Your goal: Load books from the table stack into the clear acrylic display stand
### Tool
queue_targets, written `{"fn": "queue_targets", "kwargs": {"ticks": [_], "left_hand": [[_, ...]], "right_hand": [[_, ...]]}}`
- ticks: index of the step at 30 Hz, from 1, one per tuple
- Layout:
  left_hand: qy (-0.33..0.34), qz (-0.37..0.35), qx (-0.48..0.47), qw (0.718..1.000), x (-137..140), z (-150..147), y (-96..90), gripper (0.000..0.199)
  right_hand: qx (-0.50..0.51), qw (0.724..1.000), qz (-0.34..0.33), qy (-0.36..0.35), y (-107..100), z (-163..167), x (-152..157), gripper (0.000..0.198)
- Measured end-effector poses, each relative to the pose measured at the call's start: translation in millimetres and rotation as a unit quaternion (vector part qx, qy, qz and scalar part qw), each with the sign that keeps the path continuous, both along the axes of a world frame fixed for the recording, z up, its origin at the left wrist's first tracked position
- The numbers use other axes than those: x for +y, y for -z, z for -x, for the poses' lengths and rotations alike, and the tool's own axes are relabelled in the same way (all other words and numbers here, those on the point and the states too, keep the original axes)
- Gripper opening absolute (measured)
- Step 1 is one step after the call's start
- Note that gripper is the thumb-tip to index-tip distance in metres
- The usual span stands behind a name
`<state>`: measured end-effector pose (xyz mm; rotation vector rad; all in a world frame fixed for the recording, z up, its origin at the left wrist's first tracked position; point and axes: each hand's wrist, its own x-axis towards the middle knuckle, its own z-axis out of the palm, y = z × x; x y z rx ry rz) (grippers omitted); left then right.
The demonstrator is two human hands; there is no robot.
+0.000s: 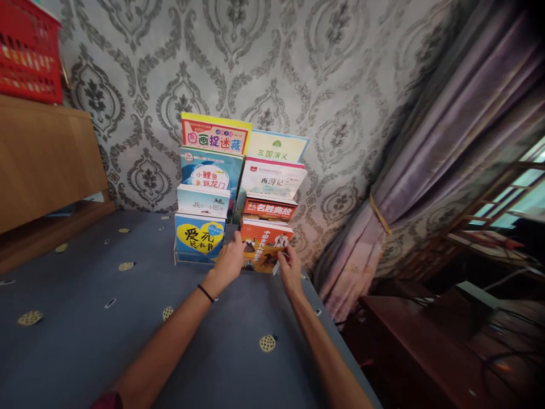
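An orange book [265, 241] stands at the front of the right-hand row. My left hand [231, 255] grips its left edge, and at its right edge my right hand [289, 267] has the thumb and fingers closed. Part of a thin stand edge shows beside the right fingers. Behind the orange book rise a dark red book [271, 209], a white-and-pink book [272, 179] and a pale green book [275, 146]. To the left a second row holds a blue-and-yellow book [199, 238], a pale blue book [202, 201], a teal book [212, 172] and a yellow-edged book [215, 136].
The books stand on a blue patterned cloth [140, 295] against a grey patterned wall [128, 79]. At the left are a wooden cabinet [46, 159] and a red basket [29, 51]. A purple curtain [409, 147] hangs at the right, above a dark red table [409, 341] with cables.
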<state>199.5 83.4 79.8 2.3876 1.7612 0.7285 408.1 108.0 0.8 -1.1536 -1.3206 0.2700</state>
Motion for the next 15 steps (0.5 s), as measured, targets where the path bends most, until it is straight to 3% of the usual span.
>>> {"fn": "queue_targets", "kwargs": {"ticks": [6, 10, 15], "left_hand": [[0.007, 0.010, -0.006, 1.000, -1, 2, -1.7, 0.027], [0.002, 0.015, -0.020, 1.000, -2, 3, -7.5, 0.031], [0.019, -0.057, -0.060, 0.996, -3, 5, -7.5, 0.066]], "right_hand": [[-0.004, 1.000, 0.008, -0.005, -2, 0, 1, 0.040], [0.001, 1.000, 0.003, -0.011, -17, 8, -4, 0.048], [-0.075, 0.992, -0.074, 0.071, -50, 23, -16, 0.056]]}}
